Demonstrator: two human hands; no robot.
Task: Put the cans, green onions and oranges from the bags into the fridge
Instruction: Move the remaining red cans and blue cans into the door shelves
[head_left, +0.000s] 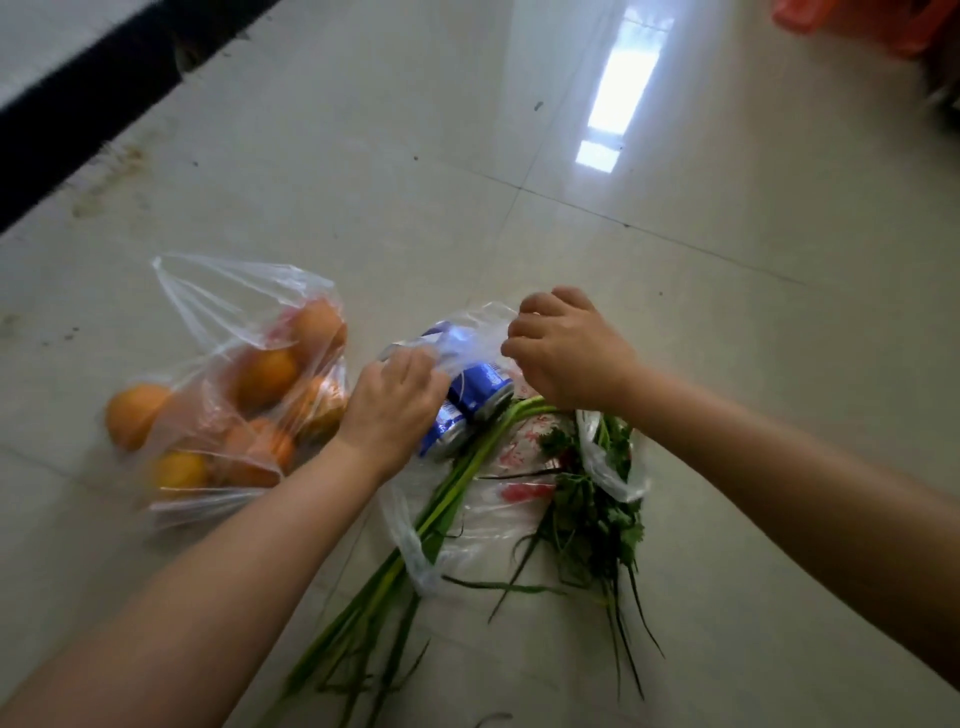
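Blue cans lie on the tiled floor inside a thin clear plastic bag. My left hand pinches the bag's left edge and my right hand pinches its right edge, holding the mouth apart over the cans. Green onions lie with long stalks running toward me, partly in a second clear bag with red print, beside leafy herbs. Several oranges sit in a third clear bag at the left; one orange bulges at its left side.
Glossy pale floor tiles stretch all around. A dark skirting strip runs along the wall at the upper left. An orange-red plastic bag shows at the top right corner. No fridge is in view.
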